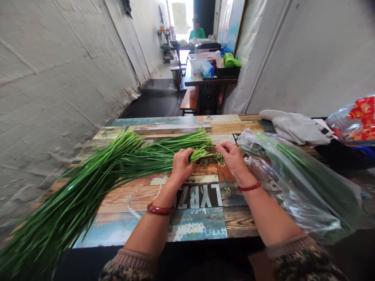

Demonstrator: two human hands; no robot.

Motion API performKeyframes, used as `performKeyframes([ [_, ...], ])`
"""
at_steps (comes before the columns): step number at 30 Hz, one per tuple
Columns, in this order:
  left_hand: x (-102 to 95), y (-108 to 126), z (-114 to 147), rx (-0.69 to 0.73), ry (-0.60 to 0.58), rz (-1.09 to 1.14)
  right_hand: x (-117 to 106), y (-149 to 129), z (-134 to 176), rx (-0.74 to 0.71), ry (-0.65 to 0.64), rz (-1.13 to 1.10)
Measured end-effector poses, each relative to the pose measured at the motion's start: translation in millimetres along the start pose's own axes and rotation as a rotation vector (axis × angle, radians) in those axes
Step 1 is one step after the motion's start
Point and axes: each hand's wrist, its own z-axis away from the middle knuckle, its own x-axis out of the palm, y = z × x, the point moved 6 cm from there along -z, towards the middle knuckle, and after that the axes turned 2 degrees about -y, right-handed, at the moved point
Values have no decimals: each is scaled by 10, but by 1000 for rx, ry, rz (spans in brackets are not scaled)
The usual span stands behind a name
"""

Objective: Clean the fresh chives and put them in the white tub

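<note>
My left hand (182,166) is closed around a small bunch of garlic chives (202,154), whose pale stem ends point right. Just beyond those ends my right hand (231,158) makes a pinch; whatever lies between its fingertips is too small to make out. Behind and left of my left hand lies a loose pile of chives (164,150). A larger heap of chives (76,191) stretches over the table's left side, its leaf tips hanging past the near edge. Bits of trimmings (227,189) are scattered under and beside my right hand.
More chives sit in a clear plastic bag (304,191) on the right of the plank-patterned table (199,228). A white cloth cap (299,127) and a red-and-clear package (360,121) are behind it. Farther off are a bench (190,98), a loaded table (195,79) and a person in green (197,33).
</note>
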Motion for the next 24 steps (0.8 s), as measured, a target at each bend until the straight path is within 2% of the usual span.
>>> performKeyframes([
  [2, 1, -2, -1, 9, 3, -1, -78, 43, -41, 7, -56, 38],
  [4, -2, -1, -1, 10, 4, -1, -125, 8, -61, -78, -114, 200],
  [6, -12, 6, -2, 10, 6, -3, -143, -72, -55, -184, -113, 377],
  [8, -20, 15, -1, 11, 4, -7, -107, -165, -31, -268, -116, 449],
  [11, -22, 22, -1, 12, -5, -9, 26, -292, 28, -371, -211, 438],
  [13, -24, 27, -1, 19, -9, -13, 83, -354, 69, -418, -224, 464],
  [18, -25, 91, 6, 57, -59, -74, 163, -399, 135, -424, -153, 554],
  [21, -24, 138, 19, 80, -92, -130, 217, -369, 140, -406, -159, 503],
  [24, -53, 150, 23, 105, -70, -150, 184, -256, 83, -331, -119, 421],
])
